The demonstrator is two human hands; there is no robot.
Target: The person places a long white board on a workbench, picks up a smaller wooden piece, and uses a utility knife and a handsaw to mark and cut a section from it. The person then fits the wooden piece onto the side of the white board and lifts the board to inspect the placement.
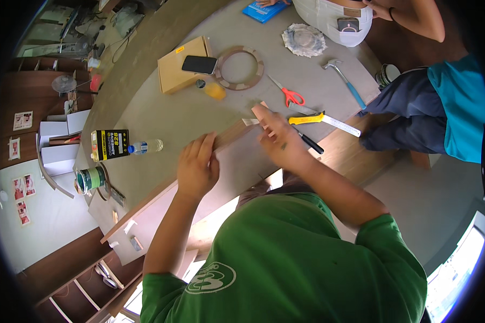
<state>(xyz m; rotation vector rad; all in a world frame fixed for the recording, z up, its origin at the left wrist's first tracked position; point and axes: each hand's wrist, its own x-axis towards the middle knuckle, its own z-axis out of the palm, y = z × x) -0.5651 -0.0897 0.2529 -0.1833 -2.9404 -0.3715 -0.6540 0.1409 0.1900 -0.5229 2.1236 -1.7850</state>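
A long brown wood-coloured edging strip (161, 192) runs along the near edge of the grey table (145, 116). My left hand (196, 167) is closed over this strip near its middle, fingers curled across its top. Toward the strip's right end, my right hand (283, 142) has its fingers bent around a light tan end piece, which pokes out past them; motion smears the fingertips slightly. Just right of that hand lie a yellow-handled saw (307, 118), a black-handled tool (310, 141) and orange-handled scissors (291, 97).
A blue-handled hammer (347, 83), wooden ring (261, 69), cardboard box (178, 67), phone (199, 64), yellow-filled bottle (214, 90), clear bottle (147, 146), adhesive can (110, 144) and green tin (90, 179) stand or lie on the table. Two people stand at the far right, one in teal (461, 107).
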